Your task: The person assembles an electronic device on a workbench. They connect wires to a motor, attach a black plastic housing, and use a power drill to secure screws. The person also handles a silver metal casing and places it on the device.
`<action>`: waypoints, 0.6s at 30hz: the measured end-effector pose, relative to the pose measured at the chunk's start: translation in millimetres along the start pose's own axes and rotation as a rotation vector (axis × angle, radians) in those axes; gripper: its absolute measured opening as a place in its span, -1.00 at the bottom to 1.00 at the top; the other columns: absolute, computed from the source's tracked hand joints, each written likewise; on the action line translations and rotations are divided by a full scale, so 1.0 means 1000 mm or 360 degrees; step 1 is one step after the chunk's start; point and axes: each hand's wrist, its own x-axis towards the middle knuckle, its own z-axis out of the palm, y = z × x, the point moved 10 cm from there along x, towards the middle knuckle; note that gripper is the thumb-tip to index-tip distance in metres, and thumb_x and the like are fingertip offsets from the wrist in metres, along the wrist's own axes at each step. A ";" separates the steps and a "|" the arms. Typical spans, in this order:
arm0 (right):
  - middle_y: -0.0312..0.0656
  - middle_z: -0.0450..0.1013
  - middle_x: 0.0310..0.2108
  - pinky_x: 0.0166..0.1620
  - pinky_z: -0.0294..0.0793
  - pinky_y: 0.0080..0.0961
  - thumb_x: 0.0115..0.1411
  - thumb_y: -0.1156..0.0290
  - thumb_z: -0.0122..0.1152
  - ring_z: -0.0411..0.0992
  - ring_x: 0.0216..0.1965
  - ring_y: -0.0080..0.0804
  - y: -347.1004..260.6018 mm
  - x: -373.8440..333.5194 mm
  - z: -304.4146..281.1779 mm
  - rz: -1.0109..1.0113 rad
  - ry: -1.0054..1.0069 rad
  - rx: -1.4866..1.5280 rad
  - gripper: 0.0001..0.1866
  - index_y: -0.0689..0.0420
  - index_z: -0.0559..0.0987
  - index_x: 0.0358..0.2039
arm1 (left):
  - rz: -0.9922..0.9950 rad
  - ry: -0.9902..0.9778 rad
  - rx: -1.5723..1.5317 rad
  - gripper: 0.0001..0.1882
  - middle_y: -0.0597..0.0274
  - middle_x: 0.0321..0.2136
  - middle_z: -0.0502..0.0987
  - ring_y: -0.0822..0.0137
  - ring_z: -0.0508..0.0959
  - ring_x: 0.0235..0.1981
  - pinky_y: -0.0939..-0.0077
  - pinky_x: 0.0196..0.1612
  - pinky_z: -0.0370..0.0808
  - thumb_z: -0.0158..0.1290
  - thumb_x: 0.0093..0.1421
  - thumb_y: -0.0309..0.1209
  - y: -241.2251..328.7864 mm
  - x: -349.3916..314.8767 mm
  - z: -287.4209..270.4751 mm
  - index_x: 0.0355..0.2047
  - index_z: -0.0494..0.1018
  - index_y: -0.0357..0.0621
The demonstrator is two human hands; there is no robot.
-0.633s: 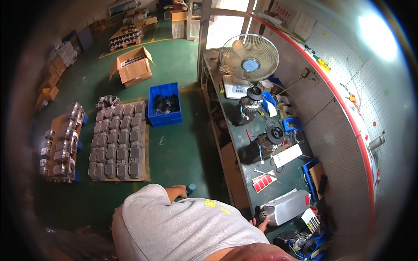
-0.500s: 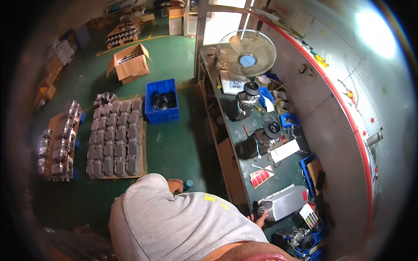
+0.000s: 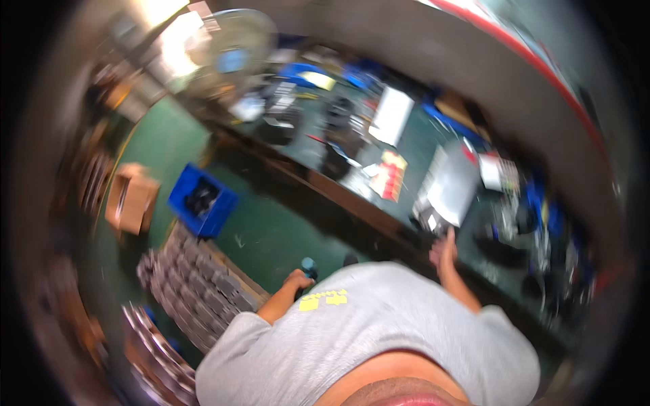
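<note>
Far left, a cardboard box sits on the green floor, then a blue crate with dark parts inside, and below it rows of grey metal castings laid out on a pallet. The picture is smeared with motion, so fine detail is lost. Now the left hand, low by the grey shirt, curled round a small object with a teal top; what it is, I cannot tell. Across to the right hand, fingers spread wide and holding nothing, just short of the silver metal box on the long cluttered counter. My judgement: a steadier head and a flat, square approach would serve that reach well, with the counter edge and loose red-and-yellow cards close by.
</note>
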 end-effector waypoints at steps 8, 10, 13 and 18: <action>-0.14 0.55 -0.11 -0.27 0.46 -0.51 0.33 -0.21 0.05 0.48 -0.21 -0.43 -0.071 0.054 -0.066 -0.0477 0.0559 0.0265 -0.33 0.19 0.56 0.08 | 0.0030 -0.0063 0.0203 -0.39 -0.10 -0.16 0.66 0.06 0.67 -0.06 0.21 -0.04 0.58 0.36 -0.07 0.02 -0.011 0.038 0.004 -0.19 0.64 -0.27; -0.26 0.54 -0.30 -0.40 0.31 -0.58 0.34 -0.14 0.07 0.47 -0.30 -0.51 -0.079 0.081 -0.067 -0.0410 0.0608 0.0251 -0.44 0.12 0.61 -0.01 | 0.0011 -0.0055 0.0205 -0.40 -0.09 -0.17 0.67 0.07 0.67 -0.07 0.21 -0.05 0.58 0.35 -0.06 0.01 -0.009 0.030 -0.007 -0.20 0.64 -0.27; -0.19 0.46 -0.60 -0.43 0.38 -0.40 0.31 0.05 0.15 0.42 -0.54 -0.43 -0.089 0.135 -0.100 -0.0529 0.0746 -0.0579 -0.59 0.17 0.64 -0.41 | 0.0020 -0.0058 0.0247 -0.42 -0.08 -0.19 0.67 0.09 0.67 -0.09 0.22 -0.06 0.58 0.35 -0.05 0.00 0.013 0.020 -0.026 -0.21 0.64 -0.27; 0.11 0.59 -0.31 -0.13 0.52 -0.20 0.28 0.18 0.14 0.59 -0.20 0.00 -0.159 0.142 -0.049 -0.0896 0.0704 -0.0918 -0.66 0.23 0.64 -0.33 | -0.0075 -0.0023 0.0200 -0.45 -0.06 -0.22 0.67 0.12 0.68 -0.12 0.23 -0.08 0.58 0.35 -0.03 -0.03 0.028 -0.002 -0.044 -0.22 0.64 -0.27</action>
